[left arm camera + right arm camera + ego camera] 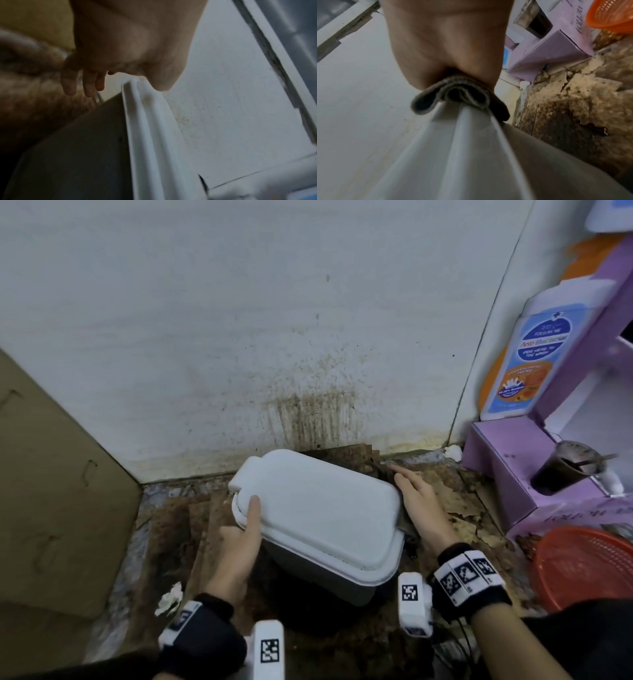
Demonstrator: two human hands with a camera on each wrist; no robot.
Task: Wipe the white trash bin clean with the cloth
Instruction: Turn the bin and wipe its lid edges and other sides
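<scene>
The white trash bin (318, 515) stands tilted on a dirty floor, close to a stained wall, with its lid closed. My left hand (245, 532) holds the bin's left end, thumb on top of the lid and the fingers (85, 86) down beside the end wall. My right hand (418, 505) lies along the bin's right edge with its fingers straight. Under its palm (445, 40) a folded grey cloth (453, 94) is pressed onto the lid's rim (471, 135). From the head view the cloth is almost wholly hidden by the hand.
A cardboard box (51, 474) stands at the left. At the right are a purple box (513, 474), a wash bottle (534, 354), a dark cup with a spoon (565, 474) and an orange basket (589, 566). A crumpled tissue (169, 599) lies on the floor.
</scene>
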